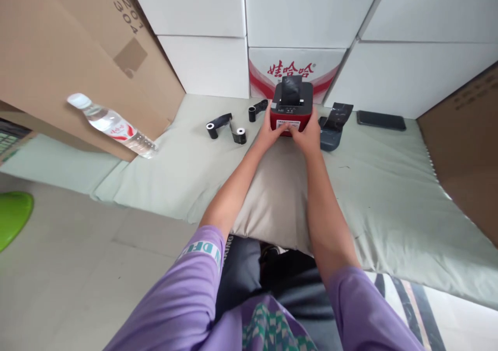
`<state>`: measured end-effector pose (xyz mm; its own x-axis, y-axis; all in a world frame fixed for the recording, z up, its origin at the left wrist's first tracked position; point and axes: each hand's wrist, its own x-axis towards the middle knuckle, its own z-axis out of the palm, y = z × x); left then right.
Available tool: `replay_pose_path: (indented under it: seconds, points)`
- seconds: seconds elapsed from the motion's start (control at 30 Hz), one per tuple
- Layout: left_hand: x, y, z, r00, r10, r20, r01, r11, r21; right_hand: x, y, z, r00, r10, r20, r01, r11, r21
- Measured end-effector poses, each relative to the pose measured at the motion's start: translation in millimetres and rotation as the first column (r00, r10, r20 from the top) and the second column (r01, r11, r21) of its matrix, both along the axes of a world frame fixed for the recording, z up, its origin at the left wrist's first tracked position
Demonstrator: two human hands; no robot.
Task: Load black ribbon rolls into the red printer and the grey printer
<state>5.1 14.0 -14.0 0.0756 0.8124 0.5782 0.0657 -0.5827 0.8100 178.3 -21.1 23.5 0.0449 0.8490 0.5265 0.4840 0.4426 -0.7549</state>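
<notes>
Against a wall of stacked white cartons, on a pale green padded mat (389,185) laid on the floor, I see both of my bare hands closed around a small red-and-black box-shaped label printer (291,107). My left hand (268,130) wraps its left side and my right hand (309,133) wraps its right side, the thumbs meeting on the white label at the front face; each grip is pressed onto the printer's body. A strip of black ribbon (291,88) rises from the slot on its top. The printer stands upright near the far edge of the mat, just beyond a beige cushion (272,200) under my forearms.

Left of the printer lie two black ribbon rolls on white cores (225,127), joined by a loose band of film, and a third small black roll (257,110) just beside the left hand. Right of it sits a dark blue-grey printer cover (334,128), touching or nearly touching the right hand, and farther right a black smartphone (381,120) lies flat. A clear plastic water bottle with a red label (112,125) lies tilted against a brown cardboard box (58,55) at the left. Behind the printer stands a white carton with red Chinese lettering (290,66).
</notes>
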Motion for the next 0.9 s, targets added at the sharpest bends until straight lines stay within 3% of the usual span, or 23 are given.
replay_pose_path:
  seconds: [0.1,0.2,0.3,0.4,0.57,0.73,0.9]
  points:
    - [-10,-38,28.0,0.999,0.03,-0.021,-0.029,0.997,0.072,1,-39,31.2,0.997,0.029,0.07,-0.033,0.998,0.051]
    - [-21,-101,44.5,0.992,0.043,-0.121,-0.031,0.994,0.103,-2,-104,41.6,0.996,0.042,0.073,-0.047,0.997,0.069]
    - [-24,-164,38.7,0.988,0.004,-0.155,-0.004,1.0,0.005,-7,-167,30.4,0.999,-0.018,0.027,0.019,0.999,-0.033]
    - [-22,-200,17.1,0.988,-0.018,-0.154,0.0,0.993,-0.116,-10,-200,8.6,0.999,-0.048,-0.008,0.046,0.991,-0.122]
    - [-21,-209,-9.0,0.992,-0.039,-0.117,0.018,0.985,-0.172,-9,-205,-19.4,0.997,-0.029,-0.067,0.021,0.994,-0.11]
    - [-21,-208,-10.2,0.991,0.019,-0.134,-0.038,0.99,-0.136,-5,-201,-31.6,0.988,0.042,-0.147,-0.053,0.996,-0.07]
    - [-21,-208,-11.4,0.987,0.032,-0.16,-0.043,0.997,-0.07,-5,-199,-33.8,0.995,0.046,-0.087,-0.052,0.996,-0.073]
